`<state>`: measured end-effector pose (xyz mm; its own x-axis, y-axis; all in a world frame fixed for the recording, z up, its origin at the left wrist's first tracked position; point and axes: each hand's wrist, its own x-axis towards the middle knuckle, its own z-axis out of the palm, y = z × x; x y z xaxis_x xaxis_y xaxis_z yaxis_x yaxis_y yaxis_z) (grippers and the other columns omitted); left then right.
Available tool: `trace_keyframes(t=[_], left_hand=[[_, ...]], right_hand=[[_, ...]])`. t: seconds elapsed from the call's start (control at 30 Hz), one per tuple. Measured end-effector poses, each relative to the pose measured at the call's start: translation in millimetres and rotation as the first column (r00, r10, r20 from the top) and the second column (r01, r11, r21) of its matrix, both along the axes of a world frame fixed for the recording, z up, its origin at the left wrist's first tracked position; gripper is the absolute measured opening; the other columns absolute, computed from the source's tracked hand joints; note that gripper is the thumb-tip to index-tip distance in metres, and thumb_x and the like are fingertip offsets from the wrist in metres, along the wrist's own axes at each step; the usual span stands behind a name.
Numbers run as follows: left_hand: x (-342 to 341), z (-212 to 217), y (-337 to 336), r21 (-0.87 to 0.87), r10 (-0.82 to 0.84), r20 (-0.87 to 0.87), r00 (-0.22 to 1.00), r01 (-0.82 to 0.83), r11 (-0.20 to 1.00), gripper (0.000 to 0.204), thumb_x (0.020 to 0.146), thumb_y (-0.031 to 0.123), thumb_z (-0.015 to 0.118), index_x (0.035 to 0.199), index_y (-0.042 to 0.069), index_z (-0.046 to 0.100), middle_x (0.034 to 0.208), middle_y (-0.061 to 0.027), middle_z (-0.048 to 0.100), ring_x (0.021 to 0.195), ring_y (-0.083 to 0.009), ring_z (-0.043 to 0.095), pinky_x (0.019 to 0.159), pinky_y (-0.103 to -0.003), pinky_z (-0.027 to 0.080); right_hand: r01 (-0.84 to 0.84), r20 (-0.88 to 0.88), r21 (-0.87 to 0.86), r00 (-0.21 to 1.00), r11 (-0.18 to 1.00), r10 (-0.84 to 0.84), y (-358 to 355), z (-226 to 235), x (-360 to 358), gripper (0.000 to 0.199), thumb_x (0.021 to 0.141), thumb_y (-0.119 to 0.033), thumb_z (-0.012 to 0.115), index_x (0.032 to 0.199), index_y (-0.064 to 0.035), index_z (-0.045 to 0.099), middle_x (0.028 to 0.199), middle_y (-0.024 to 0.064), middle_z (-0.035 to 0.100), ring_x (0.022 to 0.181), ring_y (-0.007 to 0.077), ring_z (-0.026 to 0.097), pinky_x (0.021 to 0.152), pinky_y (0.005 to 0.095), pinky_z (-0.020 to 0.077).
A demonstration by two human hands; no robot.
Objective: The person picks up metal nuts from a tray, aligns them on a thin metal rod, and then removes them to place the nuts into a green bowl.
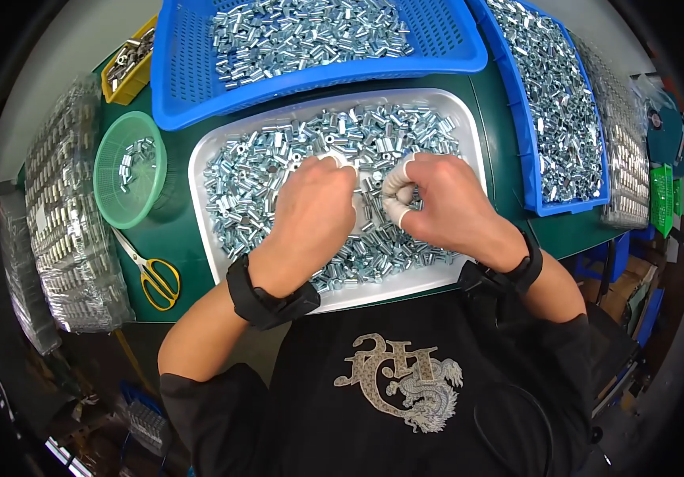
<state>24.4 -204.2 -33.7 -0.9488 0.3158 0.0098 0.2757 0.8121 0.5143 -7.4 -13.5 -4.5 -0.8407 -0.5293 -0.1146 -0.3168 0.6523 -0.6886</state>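
A silver-white tray (475, 131) in front of me holds a broad layer of small shiny metal sleeves (240, 179). Over its middle, my left hand (310, 199) is closed, knuckles up, its fingers curled down among the sleeves. To its right, my right hand (441, 197) is bent into a pinch, thumb and forefinger curled toward each other. White finger covers wrap fingertips on both hands. Whatever either hand grips is hidden or too small to make out. A dark band sits around each wrist.
Behind the tray stands a blue perforated basket (179, 67) of sleeves; another blue bin (517, 103) is at right. A green basket (104, 187), yellow-handled scissors (158, 282), a yellow bin (123, 94) and plastic-wrapped stacks (72, 230) lie left. A wrapped stack (624, 151) stands far right.
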Motion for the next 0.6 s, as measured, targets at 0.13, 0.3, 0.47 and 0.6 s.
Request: trace_keyframes(t=[0.13, 0.3, 0.47, 0.6], left_hand=[[-0.7, 4.4, 0.4, -0.107, -0.027, -0.046, 0.999, 0.022, 0.994, 0.006, 0.069, 0.001, 0.06, 0.071, 0.0, 0.065, 0.079, -0.0161, 0.061, 0.084, -0.0343, 0.059, 0.073, -0.044, 0.049], [7.6, 9.4, -9.0, -0.15, -0.024, -0.116, 0.993, 0.007, 0.989, 0.005, 0.068, 0.001, 0.06, 0.069, 0.001, 0.065, 0.079, -0.0147, 0.061, 0.084, -0.0321, 0.059, 0.073, -0.042, 0.048], [15.5, 9.1, -18.1, -0.161, 0.044, -0.124, 0.991, -0.064, 0.985, 0.007, 0.068, 0.001, 0.06, 0.071, 0.002, 0.066, 0.078, -0.0136, 0.06, 0.085, -0.0305, 0.058, 0.075, -0.041, 0.046], [18.1, 7.0, -21.0, -0.119, 0.086, -0.112, 0.99, -0.099, 0.988, 0.007, 0.068, 0.001, 0.06, 0.071, 0.002, 0.067, 0.078, -0.0133, 0.06, 0.086, -0.0302, 0.058, 0.075, -0.041, 0.045]], right_hand=[[-0.186, -0.216, 0.002, 0.959, 0.983, 0.182, 0.8, -8.4, -2.3, 0.008, 0.071, -0.01, 0.072, 0.073, -0.004, 0.067, 0.069, 0.0079, 0.06, 0.065, 0.0253, 0.062, 0.055, 0.0376, 0.0479], [-0.491, -0.348, 0.197, 0.774, 0.849, 0.529, -16.4, -6.7, -19.5, 0.005, 0.067, -0.007, 0.069, 0.068, -0.0042, 0.065, 0.071, 0.0083, 0.057, 0.068, 0.0256, 0.063, 0.055, 0.0391, 0.0504], [-0.65, -0.29, 0.386, 0.588, 0.655, 0.755, -35.4, -3.9, -35.5, 0.004, 0.064, -0.007, 0.065, 0.065, -0.0034, 0.065, 0.072, 0.01, 0.059, 0.072, 0.0268, 0.064, 0.057, 0.0391, 0.0527], [-0.687, -0.231, 0.461, 0.519, 0.562, 0.823, -43.3, 8.1, -39.0, 0.005, 0.065, -0.007, 0.065, 0.064, -0.0024, 0.065, 0.072, 0.0103, 0.06, 0.074, 0.027, 0.065, 0.058, 0.039, 0.0537]])
